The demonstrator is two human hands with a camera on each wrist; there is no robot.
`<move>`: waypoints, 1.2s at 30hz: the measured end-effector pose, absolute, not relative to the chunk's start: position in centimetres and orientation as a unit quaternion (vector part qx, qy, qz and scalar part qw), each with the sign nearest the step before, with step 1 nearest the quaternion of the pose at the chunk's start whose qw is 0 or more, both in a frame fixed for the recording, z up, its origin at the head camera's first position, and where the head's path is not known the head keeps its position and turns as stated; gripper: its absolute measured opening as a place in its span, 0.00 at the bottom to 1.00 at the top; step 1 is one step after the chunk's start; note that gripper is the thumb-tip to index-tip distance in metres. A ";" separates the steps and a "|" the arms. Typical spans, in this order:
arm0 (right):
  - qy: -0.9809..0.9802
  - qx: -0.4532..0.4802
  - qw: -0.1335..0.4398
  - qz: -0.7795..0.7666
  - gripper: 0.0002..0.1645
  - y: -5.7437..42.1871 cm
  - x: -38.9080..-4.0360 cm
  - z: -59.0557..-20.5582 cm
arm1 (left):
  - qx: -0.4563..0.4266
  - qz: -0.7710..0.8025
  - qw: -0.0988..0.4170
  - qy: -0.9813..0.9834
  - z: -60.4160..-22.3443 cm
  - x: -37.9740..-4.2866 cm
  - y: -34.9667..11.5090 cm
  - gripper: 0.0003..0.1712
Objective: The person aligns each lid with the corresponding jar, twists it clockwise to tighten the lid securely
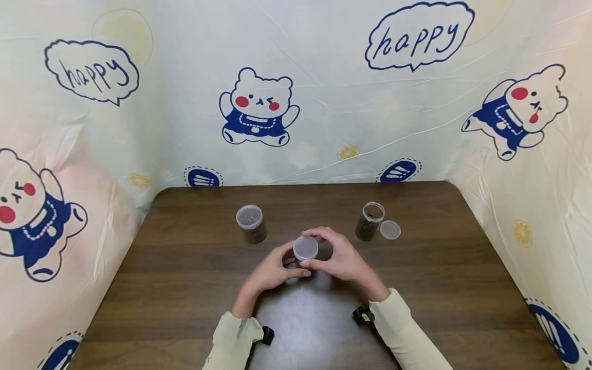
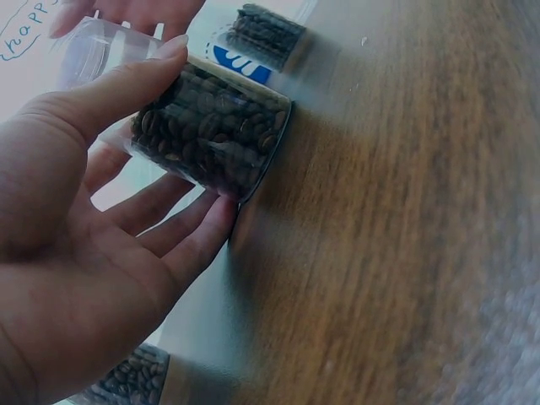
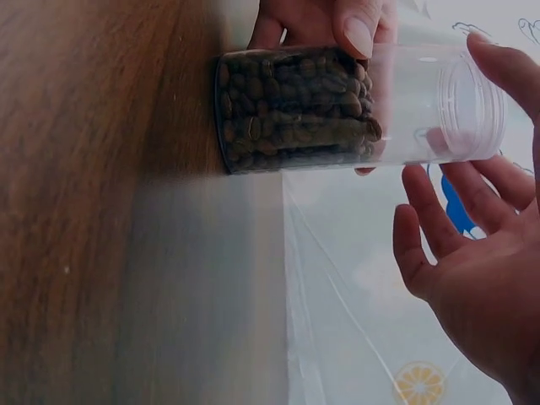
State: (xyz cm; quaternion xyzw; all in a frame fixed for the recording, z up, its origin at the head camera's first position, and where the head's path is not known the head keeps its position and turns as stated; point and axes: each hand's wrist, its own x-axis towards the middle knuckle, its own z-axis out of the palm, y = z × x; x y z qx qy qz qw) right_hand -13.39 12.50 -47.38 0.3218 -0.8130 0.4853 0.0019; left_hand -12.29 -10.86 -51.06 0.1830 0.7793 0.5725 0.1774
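A clear jar (image 3: 295,110) partly filled with coffee beans stands upright on the table between my hands. Its translucent lid (image 1: 306,247) sits over the mouth. My left hand (image 1: 272,270) holds the jar's body, thumb on one side and fingers round the other, as the left wrist view shows. With thumb and fingertips, my right hand (image 1: 341,256) grips the lid's rim from the right. Behind my left hand is a lidded jar (image 1: 252,224) of dark beans. Beyond my right hand stands an uncovered jar (image 1: 368,223) of beans, a loose lid (image 1: 390,230) lying flat beside it.
The brown wooden table (image 1: 185,288) ends at the back against a pale curtain (image 1: 324,103) printed with cartoon bears. The curtain also hangs along both sides. A dark wrist strap (image 1: 363,314) is at my right sleeve, another (image 1: 267,335) at my left.
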 end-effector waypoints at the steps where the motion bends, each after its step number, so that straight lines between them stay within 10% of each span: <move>1: -0.815 0.317 0.004 0.485 0.37 12.5 -13.4 -47.4 | 0.184 0.572 0.177 0.779 -51.0 -12.3 -10.9 0.40; 36: -0.798 0.344 -0.005 0.495 0.45 12.9 -13.9 -47.5 | 0.192 0.571 0.172 0.780 -51.2 -12.4 -10.8 0.39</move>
